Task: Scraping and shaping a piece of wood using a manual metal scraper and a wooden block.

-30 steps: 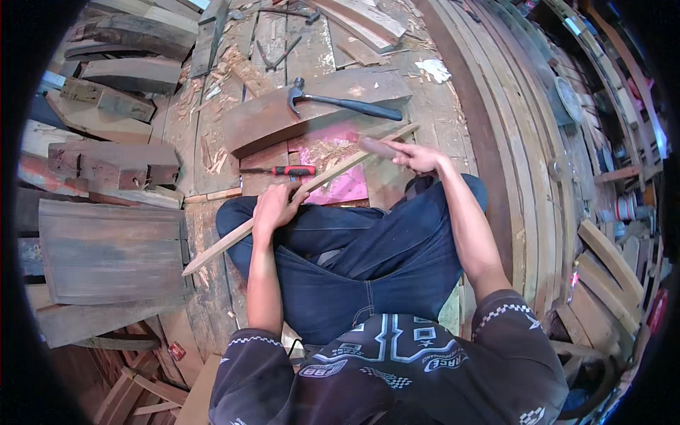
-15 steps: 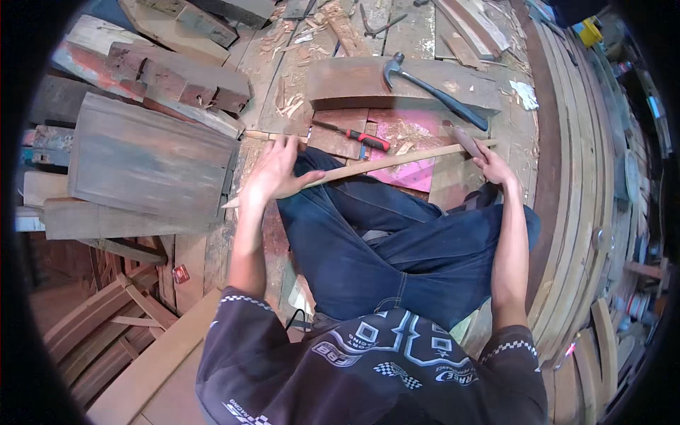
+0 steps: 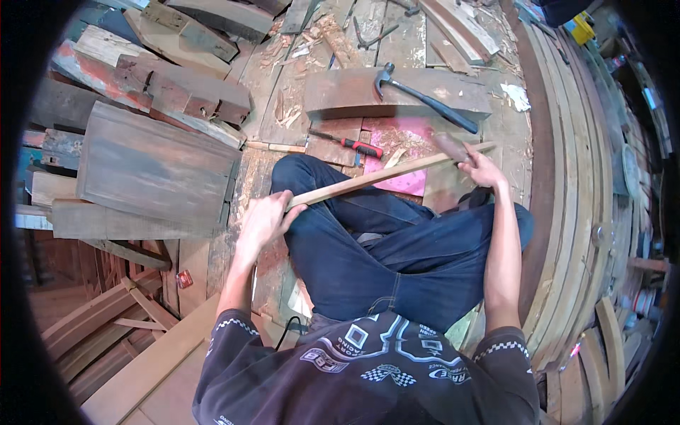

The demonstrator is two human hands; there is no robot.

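Note:
A long, thin wooden strip (image 3: 375,179) slants across my crossed legs, its far end toward the upper right. Closed round its near end is my left hand (image 3: 265,218), beside my left knee. My right hand (image 3: 483,170) grips a flat, brownish blade-like tool (image 3: 450,146) that lies across the strip near the far end. The tool is blurred, so its exact kind is unclear, and its handle is hidden in my fingers. Beyond the strip lie a red-and-black-handled screwdriver-like tool (image 3: 362,147) and a pink sheet (image 3: 405,182) with shavings on it.
A claw hammer (image 3: 428,99) rests on a thick curved wooden block (image 3: 336,95). Heavy timber pieces (image 3: 156,170) are stacked at the left. Long planks (image 3: 567,177) run along the right. Pincers (image 3: 371,37) and wood shavings lie on the plank floor ahead.
My left hand has moved back toward me along the strip and closed round its near end. The strip sits lower at the left. The right hand's tool has shifted slightly left.

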